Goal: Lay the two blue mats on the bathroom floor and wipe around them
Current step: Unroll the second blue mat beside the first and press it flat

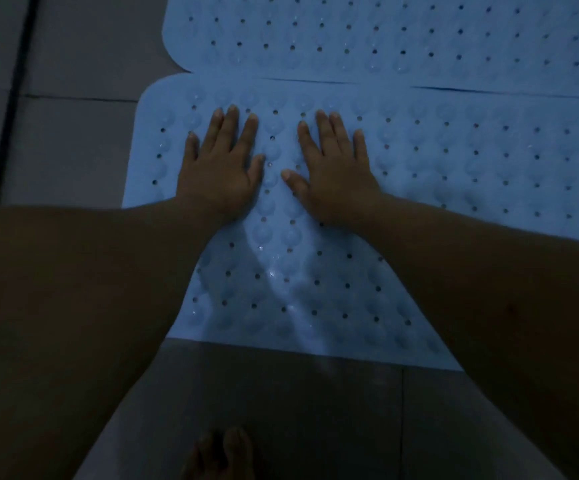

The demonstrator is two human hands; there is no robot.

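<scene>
Bare toes (224, 452) show at the bottom centre of the frame on the grey tile floor (73, 140), and two forearms run up from the lower corners to the middle. The left hand (222, 168) and right hand (333, 171) both lie flat, palms down and fingers spread, gripping nothing, side by side on the near mat (454, 161), left of its centre. That mat fills the middle of the frame; the far mat (385, 36) lies across the top, their long edges touching or slightly overlapping along a thin seam. Both mats seem to be down already, so the laying looks nearly done, with the hands apparently pressing the near one flat. No cloth is in view, and the wiping around them seems yet to start. The mats are pale blue, with rounded corners, rows of small holes and round bumps, likely suction cups; a few wet-looking glints show near the bottom edge in the dim light
</scene>
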